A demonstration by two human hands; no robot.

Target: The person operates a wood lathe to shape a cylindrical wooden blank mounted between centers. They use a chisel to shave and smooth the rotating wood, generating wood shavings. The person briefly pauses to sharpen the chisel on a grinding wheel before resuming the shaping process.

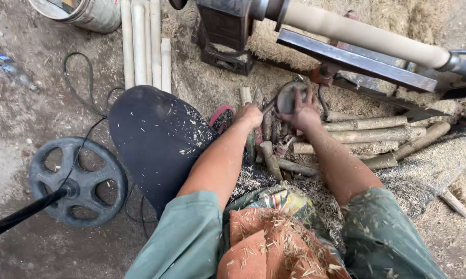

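Observation:
My left hand point(249, 114) is closed around the thin handle end of a metal tool. My right hand point(301, 111) grips a round, dark metal part point(287, 98) of that same tool, fingers spread over its rim. Both hands work low over a pile of rough wooden sticks point(370, 124) lying in sawdust. Above them a pale turned wooden cylinder point(365, 33) is mounted on a lathe point(228, 23), over a flat steel tool rest bar point(354, 59). My sleeves and lap are covered in wood shavings.
A dark cast wheel point(78, 181) with a black pole point(23, 214) lies at left, with a black cable point(83, 82) looping nearby. Pale peeled poles point(142, 41) and a metal bucket point(85, 11) sit at top left. My dark-trousered knee point(155, 134) juts forward.

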